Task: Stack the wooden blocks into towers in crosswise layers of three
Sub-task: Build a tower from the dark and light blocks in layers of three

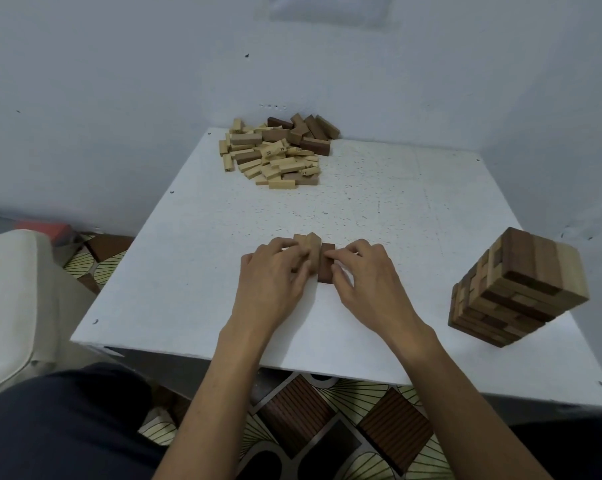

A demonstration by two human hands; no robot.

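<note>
While both meet mid-way across the table (396,202), left hand (275,275) grasps the light blocks (308,242) and right hand (365,277) pinches the dark block (325,271) touching them. Loose pile (275,150) lies at the far edge, finished tower (514,289) near the right edge.

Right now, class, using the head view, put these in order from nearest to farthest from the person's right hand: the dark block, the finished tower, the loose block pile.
1. dark block: held by the right hand, beside the light blocks gripped by the left hand.
2. finished tower: right of it, near the table edge.
3. loose block pile: far corner.
</note>
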